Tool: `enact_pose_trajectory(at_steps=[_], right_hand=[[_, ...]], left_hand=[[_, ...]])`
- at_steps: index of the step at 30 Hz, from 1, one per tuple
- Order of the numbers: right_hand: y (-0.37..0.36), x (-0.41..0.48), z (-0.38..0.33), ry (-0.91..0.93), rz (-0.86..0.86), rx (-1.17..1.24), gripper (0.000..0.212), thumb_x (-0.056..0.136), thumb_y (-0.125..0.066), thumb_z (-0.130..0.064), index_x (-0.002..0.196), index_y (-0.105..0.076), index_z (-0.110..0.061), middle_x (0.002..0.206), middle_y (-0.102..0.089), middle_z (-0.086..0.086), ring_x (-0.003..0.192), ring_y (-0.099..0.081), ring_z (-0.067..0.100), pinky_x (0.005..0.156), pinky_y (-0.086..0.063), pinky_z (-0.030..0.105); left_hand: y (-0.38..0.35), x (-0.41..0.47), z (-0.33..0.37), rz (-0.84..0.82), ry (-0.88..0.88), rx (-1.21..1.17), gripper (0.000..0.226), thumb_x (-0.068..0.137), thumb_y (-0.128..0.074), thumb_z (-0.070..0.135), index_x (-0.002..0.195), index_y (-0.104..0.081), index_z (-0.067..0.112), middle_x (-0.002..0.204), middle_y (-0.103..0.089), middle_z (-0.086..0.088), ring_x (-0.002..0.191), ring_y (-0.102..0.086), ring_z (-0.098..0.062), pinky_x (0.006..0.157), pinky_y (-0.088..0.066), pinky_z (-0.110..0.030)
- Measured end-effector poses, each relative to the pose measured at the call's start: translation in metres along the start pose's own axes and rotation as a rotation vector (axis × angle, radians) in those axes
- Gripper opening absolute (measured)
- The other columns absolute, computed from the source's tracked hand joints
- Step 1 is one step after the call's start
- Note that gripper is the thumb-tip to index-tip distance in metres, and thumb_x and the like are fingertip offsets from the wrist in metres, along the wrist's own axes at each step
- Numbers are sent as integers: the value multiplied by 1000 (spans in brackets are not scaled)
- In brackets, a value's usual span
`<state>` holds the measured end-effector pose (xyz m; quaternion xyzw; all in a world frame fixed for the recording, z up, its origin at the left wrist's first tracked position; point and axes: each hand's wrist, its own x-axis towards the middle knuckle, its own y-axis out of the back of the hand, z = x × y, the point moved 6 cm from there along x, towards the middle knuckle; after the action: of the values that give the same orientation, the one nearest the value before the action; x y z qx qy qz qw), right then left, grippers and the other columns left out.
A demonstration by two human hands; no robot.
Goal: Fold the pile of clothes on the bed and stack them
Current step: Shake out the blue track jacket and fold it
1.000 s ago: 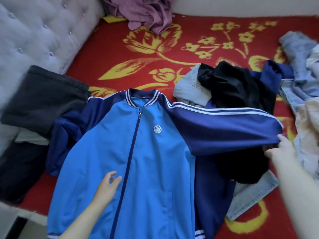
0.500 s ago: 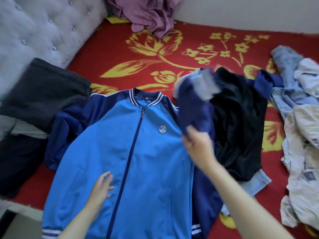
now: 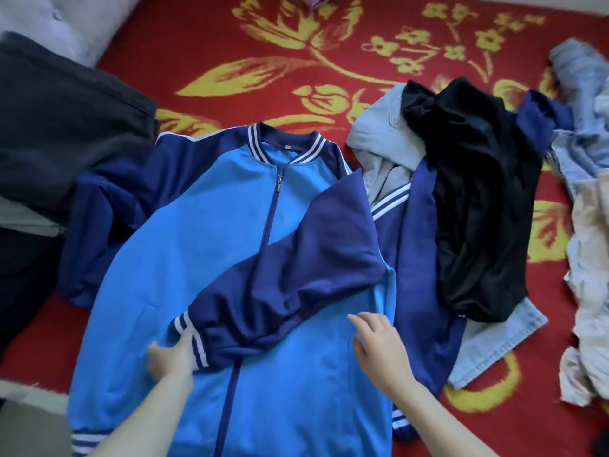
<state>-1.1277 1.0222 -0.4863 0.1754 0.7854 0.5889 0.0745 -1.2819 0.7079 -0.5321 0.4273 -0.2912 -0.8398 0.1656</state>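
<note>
I see the jacket (image 3: 204,245) lying zipped, front up, on the bed (image 3: 263,77), one sleeve (image 3: 296,275) folded across its chest. My left hand (image 3: 171,356) touches the striped cuff (image 3: 192,341). It is blurred, so I cannot tell whether its fingers (image 3: 185,339) pinch. My right hand (image 3: 379,344) is just below the sleeve, fingers (image 3: 361,319) apart and loose.

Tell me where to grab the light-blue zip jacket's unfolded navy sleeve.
Pinch the unfolded navy sleeve at its low end, coming from the left outer side: it lies bunched beside the light-blue zip jacket body, cuff out of sight.
</note>
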Motion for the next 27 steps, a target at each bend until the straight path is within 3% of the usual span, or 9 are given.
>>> enact_pose_trajectory(at_steps=[3,5,10,13,15,19,22,25,27], right_hand=[[-1,16,9,-166,34,-125,46,70,-37,-13,108,-64,-10,103,-66,18,92,-63,34,57,-52,34],[-1,31,13,-233,21,-204,54,69,-34,-13,120,-54,-12,116,-62,22,107,-53,35,66,-53,38],[-23,72,31,-262,-269,-356,93,45,-74,7,131,-48,-17,129,-54,24,108,-56,42,74,-50,48],[-34,74,49,-138,-394,-536,84,29,-83,9,109,-70,-15,123,-58,25,97,-61,46,75,-43,48],[-39,67,48,-51,-474,-604,79,26,-84,7,103,-73,-11,122,-59,25,108,-58,46,85,-31,52],[-45,55,29,-177,-587,-576,73,63,-71,-1,133,-50,-4,142,-37,27,136,-29,44,101,-25,66],[-57,65,-7,-114,-511,-454,74,42,-75,3,115,-62,-2,115,-61,29,113,-53,48,78,-43,68],[-75,80,-66,10,-563,-335,92,34,-83,-15,121,-51,-20,117,-63,22,106,-59,45,72,-51,56],[-95,76,-96,70,-654,-288,90,26,-87,-26,113,-65,-28,117,-64,19,98,-64,42,64,-54,51]], left_hand=[[-19,18,5,-175,38,-91,37,84,-64,14,116,-54,-1,118,-59,-21,97,-57,-28,83,-46,-37],[-23,16,11,-283,2,-119,23,87,-62,10,108,-56,3,111,-61,-19,89,-56,-24,75,-44,-32],[-8,-5,27,-444,-88,-171,15,90,-58,6,105,-57,8,90,-63,-7,77,-59,-19,67,-44,-30],[19,-11,36,-471,-113,-315,12,89,-55,2,96,-61,11,80,-69,-2,72,-65,-15,62,-54,-26],[41,0,27,-423,-138,-294,14,87,-56,-1,93,-61,11,78,-71,-4,69,-66,-15,58,-55,-20],[62,41,-25,-262,-20,-23,31,85,-58,-8,114,-51,0,73,-58,-19,53,-56,-22,41,-44,-20],[81,62,-17,-113,-86,6,38,85,-57,-7,122,-48,-5,92,-60,-25,75,-57,-26,67,-47,-32],[106,80,20,-2,-206,-50,38,87,-55,-3,124,-48,2,108,-57,-19,81,-56,-14,67,-44,-14],[115,101,44,31,-218,-96,48,88,-59,4,132,-42,1,124,-52,-19,100,-54,-25,86,-41,-28]])
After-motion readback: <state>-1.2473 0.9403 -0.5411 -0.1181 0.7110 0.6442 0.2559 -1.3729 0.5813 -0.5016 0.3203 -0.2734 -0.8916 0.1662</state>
